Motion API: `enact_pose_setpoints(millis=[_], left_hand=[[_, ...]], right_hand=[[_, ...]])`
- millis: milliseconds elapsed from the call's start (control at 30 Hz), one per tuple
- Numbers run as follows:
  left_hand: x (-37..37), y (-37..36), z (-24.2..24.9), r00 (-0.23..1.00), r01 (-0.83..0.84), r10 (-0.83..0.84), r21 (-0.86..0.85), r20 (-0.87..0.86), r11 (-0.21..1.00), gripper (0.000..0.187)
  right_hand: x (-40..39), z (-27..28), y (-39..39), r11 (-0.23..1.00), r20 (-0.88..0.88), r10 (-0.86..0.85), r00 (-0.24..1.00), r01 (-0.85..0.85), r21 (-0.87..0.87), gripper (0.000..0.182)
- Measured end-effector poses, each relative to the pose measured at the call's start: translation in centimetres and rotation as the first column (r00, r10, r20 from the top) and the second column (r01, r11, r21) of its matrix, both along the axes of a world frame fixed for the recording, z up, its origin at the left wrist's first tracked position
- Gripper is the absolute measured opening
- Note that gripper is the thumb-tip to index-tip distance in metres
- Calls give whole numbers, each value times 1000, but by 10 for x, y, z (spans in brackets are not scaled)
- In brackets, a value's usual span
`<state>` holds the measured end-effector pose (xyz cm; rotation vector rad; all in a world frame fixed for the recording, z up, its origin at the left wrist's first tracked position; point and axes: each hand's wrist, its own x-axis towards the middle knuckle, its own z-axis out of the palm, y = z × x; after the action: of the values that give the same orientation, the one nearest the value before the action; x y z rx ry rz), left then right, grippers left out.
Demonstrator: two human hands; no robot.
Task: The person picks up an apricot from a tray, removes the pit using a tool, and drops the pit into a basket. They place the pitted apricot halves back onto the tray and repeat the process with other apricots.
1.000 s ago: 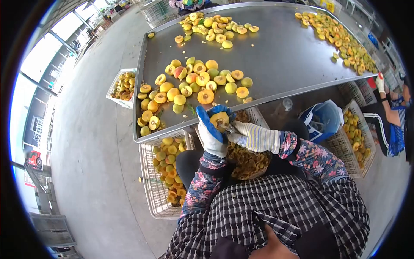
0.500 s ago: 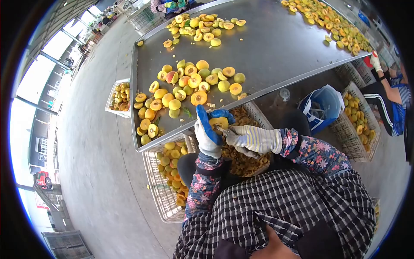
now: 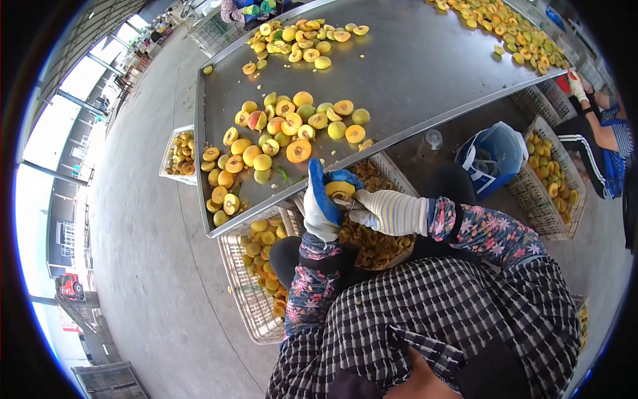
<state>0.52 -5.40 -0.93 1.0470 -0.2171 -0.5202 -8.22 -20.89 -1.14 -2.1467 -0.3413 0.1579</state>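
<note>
My left hand (image 3: 321,205), in a white glove with blue coating, is closed around a yellow peach half (image 3: 339,190) with its cut side up. My right hand (image 3: 393,212), in a striped knit glove, grips a small metal pitting tool (image 3: 343,202) whose tip is at the middle of the fruit. Most of the tool is hidden by fingers. Just beyond my hands, halved peaches (image 3: 299,150) lie in a loose heap on the metal table (image 3: 379,100). A crate of brown pits and scraps (image 3: 375,246) is directly beneath my hands.
A white crate of peach halves (image 3: 234,266) stands at my left knee. Another crate (image 3: 181,174) is beyond the table's left edge. To the right are a blue-and-white bucket (image 3: 495,159), a fruit crate (image 3: 550,179) and a co-worker's gloved hand (image 3: 577,86). More halves (image 3: 306,40) lie farther back.
The view has shifted slightly, so the table and fruit sit a little left and higher. Both hands stay together at the same peach half, with the tool still against it.
</note>
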Motion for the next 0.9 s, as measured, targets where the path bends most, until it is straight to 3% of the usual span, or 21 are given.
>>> enact_pose_setpoints(millis=[33,67,100,133,233,367,433,500,533,567,600,633,667,700,767,833,900], left_hand=[[2,0,-1,994,8,-9,-10,-108,1000,59],[0,1,0,999,11,-12,-12,-49,1000,58],[-2,1,4,1000,13,-13,-15,11,1000,58],[-5,2,8,997,14,-13,-17,71,1000,57],[-10,-6,16,995,-82,73,-133,-74,988,55],[-5,-9,9,946,-91,9,-239,-325,967,51],[-2,-9,-5,930,-134,30,-263,-367,955,47],[-8,-2,-14,971,-205,210,-52,113,977,41],[-2,7,-28,952,-225,224,-18,208,974,36],[2,16,-35,924,-254,238,12,300,967,33],[23,34,-36,958,-197,156,-155,-242,968,30],[28,53,-25,906,-328,238,226,350,917,29],[27,73,-11,594,-598,12,431,805,676,30],[29,92,0,748,-515,143,430,648,741,31],[42,133,19,845,-456,95,618,526,640,35],[65,170,21,761,-530,-212,776,613,342,38],[99,190,-2,571,-646,-500,732,651,216,40]], right_hand=[[-1,0,4,973,-131,20,991,11,231,41],[1,21,11,894,-248,71,966,49,445,43],[-7,49,6,873,-532,101,841,182,453,49],[-8,52,4,840,-568,157,808,194,507,48],[-7,50,-2,734,-639,306,706,253,630,47],[-9,44,-11,778,-622,297,724,194,598,48],[-12,39,-17,850,-585,294,756,73,522,48],[-16,37,-20,925,-605,272,748,-28,380,47],[-15,23,-22,961,-525,247,814,-138,238,44],[-15,7,-28,976,-306,219,927,-214,50,44],[-16,-7,-34,960,-60,229,972,-236,-151,44],[-17,-1,-36,934,-166,201,965,-240,-265,44],[-19,11,-38,892,-263,160,951,-254,-375,45],[-20,17,-39,836,-350,106,931,-274,-476,45],[-24,7,-44,822,-334,127,934,-287,-492,44],[-24,8,-43,818,-330,136,934,-294,-494,44],[-20,10,-40,824,-312,148,939,-292,-486,45]])
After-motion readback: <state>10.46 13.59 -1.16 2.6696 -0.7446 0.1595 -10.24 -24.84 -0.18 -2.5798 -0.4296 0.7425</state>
